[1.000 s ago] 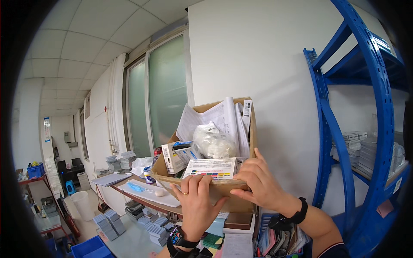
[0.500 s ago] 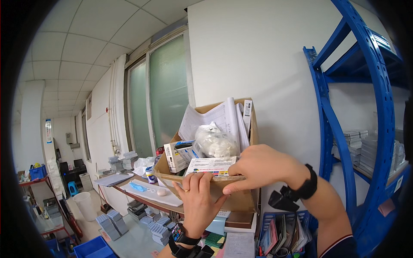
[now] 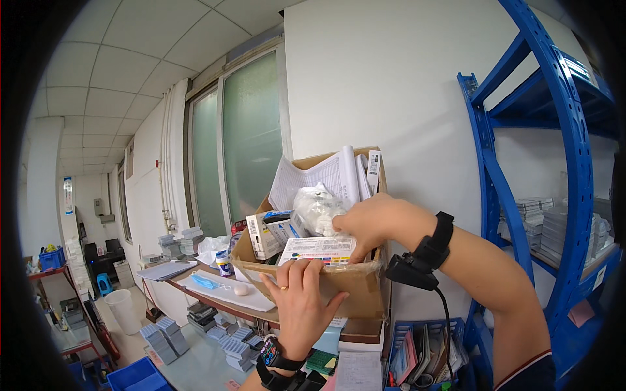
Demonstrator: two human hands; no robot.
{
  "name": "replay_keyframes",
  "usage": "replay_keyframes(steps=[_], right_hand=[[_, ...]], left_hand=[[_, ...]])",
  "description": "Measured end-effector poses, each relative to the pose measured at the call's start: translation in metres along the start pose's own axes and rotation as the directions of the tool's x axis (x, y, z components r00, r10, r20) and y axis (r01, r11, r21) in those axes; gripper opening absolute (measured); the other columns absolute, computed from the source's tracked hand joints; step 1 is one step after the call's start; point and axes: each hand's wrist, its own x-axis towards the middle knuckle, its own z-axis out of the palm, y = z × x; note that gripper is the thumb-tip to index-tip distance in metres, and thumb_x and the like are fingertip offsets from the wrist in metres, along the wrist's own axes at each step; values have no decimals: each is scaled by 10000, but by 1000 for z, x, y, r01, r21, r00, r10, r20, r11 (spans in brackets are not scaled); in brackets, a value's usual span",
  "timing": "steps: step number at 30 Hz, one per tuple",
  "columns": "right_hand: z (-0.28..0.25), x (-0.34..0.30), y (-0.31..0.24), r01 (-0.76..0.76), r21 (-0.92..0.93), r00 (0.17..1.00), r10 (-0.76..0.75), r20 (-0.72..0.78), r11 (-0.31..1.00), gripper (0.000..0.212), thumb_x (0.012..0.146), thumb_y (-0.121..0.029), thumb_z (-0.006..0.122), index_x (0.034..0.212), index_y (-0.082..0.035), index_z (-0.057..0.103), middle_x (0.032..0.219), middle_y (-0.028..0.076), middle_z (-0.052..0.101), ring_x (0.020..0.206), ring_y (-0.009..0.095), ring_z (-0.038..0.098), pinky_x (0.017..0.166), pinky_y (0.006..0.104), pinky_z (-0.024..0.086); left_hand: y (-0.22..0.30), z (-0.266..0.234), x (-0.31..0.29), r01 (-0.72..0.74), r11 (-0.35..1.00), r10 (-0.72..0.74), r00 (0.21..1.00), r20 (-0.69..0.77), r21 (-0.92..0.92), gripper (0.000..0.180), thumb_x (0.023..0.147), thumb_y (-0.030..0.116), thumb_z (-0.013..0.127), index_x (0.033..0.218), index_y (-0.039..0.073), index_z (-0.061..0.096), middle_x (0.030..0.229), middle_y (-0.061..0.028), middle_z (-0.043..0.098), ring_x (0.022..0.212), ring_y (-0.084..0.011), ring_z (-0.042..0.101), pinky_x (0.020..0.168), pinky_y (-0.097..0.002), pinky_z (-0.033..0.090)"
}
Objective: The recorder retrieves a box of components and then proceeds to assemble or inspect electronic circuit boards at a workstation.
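Observation:
A cardboard box (image 3: 313, 280) rests on a ledge in front of me, packed full. My left hand (image 3: 298, 303) is closed over its front rim, the fingers inside the edge and the thumb outside. My right hand (image 3: 375, 225) reaches into the box from the right with thumb and forefinger apart; its other fingers are hidden. The forefinger is at a clear plastic bag (image 3: 316, 208) with white contents, and the thumb is down by the right end of a flat white carton (image 3: 316, 249). Further left stands a white and blue carton (image 3: 264, 236). Printed paper sheets (image 3: 313, 176) rise behind the bag.
Blue metal shelving (image 3: 492, 169) stands at the right, below it a blue basket (image 3: 424, 326) of folders. Left of the box, the ledge holds a small bottle (image 3: 223, 264) and a blue mask (image 3: 205, 281). Grey stacked pieces (image 3: 238, 352) lie on the lower table.
My right hand has moved up and inward from the front rim, so its thumb is now inside the box. My left hand keeps its place on the rim.

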Motion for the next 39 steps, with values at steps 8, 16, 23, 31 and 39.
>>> replay_keyframes(steps=[8, 16, 23, 31, 39], right_hand=[[8, 1, 25, 85, 246, 982, -40, -184, 965, 619, 701, -523, 711, 1122, -89, 579, 888, 106, 684, 839, 285, 661, 681, 395, 507], [37, 1, 91, -339, 512, 705, 574, -416, 789, 581, 810, -611, 578, 912, -39, 564, 761, 107, 641, 719, 264, 639, 645, 381, 519], [127, 4, 142, -98, 970, 802, 595, -54, 221, 788, 870, -659, 445, 1288, 6, 372, 1291, 231, 417, 1191, 331, 473, 819, 472, 529], [285, 46, 131, 23, 739, 928, 290, 235, -673, 942, 855, -703, 412, 1477, -50, 143, 1465, 205, 302, 1319, 345, 335, 1054, 477, 342], [278, 39, 78, 228, 630, 973, 154, -170, -742, 890, 837, -726, 390, 1467, -115, 241, 1502, 96, 284, 1379, 241, 272, 1105, 457, 262]], left_hand=[[3, -1, -2, -5, 1000, 5, 1000, -12, 16, 738, 570, 272, 852, 1179, 85, 478, 1159, -92, 484, 1137, -322, 423, 949, -658, 230], [2, -2, -2, -22, 999, 23, 999, -33, 35, 770, 513, 215, 873, 1155, 66, 473, 1124, -116, 487, 1088, -329, 437, 958, -532, 276], [4, 4, 1, -85, 996, 87, 993, -84, 29, 784, 497, 167, 869, 1158, 45, 464, 1101, -142, 486, 1042, -336, 440, 914, -452, 340], [1, 6, 3, -93, 996, 94, 993, -73, 11, 776, 499, 138, 870, 1152, 34, 464, 1079, -146, 500, 1023, -339, 443, 909, -428, 357], [-7, 12, 8, -127, 991, 123, 990, -66, -52, 555, 706, 267, 790, 1092, 14, 481, 1046, -135, 484, 1009, -294, 425, 896, -371, 357]])
